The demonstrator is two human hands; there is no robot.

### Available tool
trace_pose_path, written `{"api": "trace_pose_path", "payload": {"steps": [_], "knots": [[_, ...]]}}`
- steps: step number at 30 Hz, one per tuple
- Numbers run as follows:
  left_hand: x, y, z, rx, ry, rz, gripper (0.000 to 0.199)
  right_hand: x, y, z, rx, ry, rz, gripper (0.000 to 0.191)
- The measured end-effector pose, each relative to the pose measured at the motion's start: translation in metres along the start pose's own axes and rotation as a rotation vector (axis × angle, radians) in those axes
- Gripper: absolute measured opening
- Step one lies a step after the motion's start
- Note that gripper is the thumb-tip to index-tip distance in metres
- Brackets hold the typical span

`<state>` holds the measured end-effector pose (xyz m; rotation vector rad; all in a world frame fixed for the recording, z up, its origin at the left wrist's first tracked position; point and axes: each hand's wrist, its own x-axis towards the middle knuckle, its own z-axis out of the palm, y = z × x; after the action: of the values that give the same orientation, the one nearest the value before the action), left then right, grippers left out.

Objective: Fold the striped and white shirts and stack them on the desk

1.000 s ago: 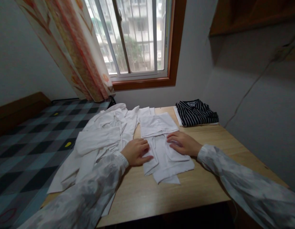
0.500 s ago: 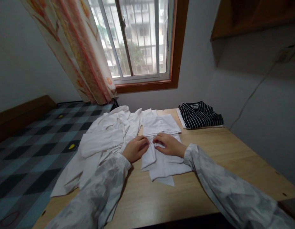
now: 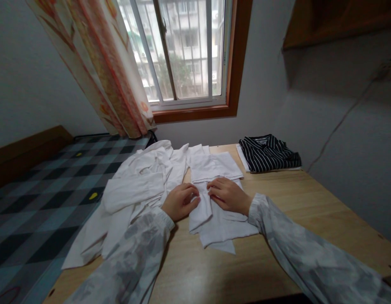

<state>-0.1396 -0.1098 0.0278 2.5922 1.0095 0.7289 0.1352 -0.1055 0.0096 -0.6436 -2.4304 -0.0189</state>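
A white shirt [image 3: 229, 228] lies partly folded on the table, a narrow strip of it running toward me and a flat folded panel across its far part. At the strip's left edge is my left hand [image 3: 180, 202], fingers curled, with thumb and fingertips on the cloth. My right hand [image 3: 229, 195] rests on the same shirt from the right, its bent fingers closed on the fabric near the strip. Both hands' fingertips are partly hidden against the cloth. To the left, beside my left hand, white garments [image 3: 132, 192] lie in a loose, rumpled heap.
A folded black-and-white striped shirt [image 3: 268, 154] sits on white cloth at the table's far right. The wooden table [image 3: 185, 270] adjoins a bed with a checked cover [image 3: 40, 198] on the left. Behind are a window [image 3: 185, 55] and a curtain [image 3: 103, 63].
Both hands and the near part of the white shirt appear slightly lower in view. My right hand has shifted a little to the right, widening the gap between the hands.
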Motion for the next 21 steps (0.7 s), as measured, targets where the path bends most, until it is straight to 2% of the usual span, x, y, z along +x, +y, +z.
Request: {"api": "trace_pose_path", "payload": {"steps": [3, 6, 10, 14, 18, 21], "knots": [[-0.001, 0.001, -0.001, 0.021, 0.011, 0.030, 0.019, -0.006, 0.001, -0.007, 0.086, 0.020, -0.027, 0.022], [-0.001, 0.002, 0.000, 0.032, 0.007, 0.084, 0.022, -0.011, 0.005, -0.009, 0.125, -0.033, -0.003, 0.030], [0.000, 0.004, 0.000, 0.019, -0.058, 0.144, 0.030, -0.012, 0.007, -0.008, 0.110, -0.105, 0.046, 0.025], [0.000, 0.005, -0.002, 0.007, -0.082, 0.140, 0.028, -0.012, 0.007, -0.010, 0.027, -0.090, 0.040, 0.013], [-0.001, 0.004, -0.002, 0.012, -0.065, 0.155, 0.031, -0.017, 0.007, -0.016, -0.036, -0.042, 0.076, 0.016], [-0.001, 0.003, 0.000, 0.029, -0.080, 0.203, 0.041, -0.022, 0.008, -0.019, 0.050, -0.109, 0.069, 0.020]]}}
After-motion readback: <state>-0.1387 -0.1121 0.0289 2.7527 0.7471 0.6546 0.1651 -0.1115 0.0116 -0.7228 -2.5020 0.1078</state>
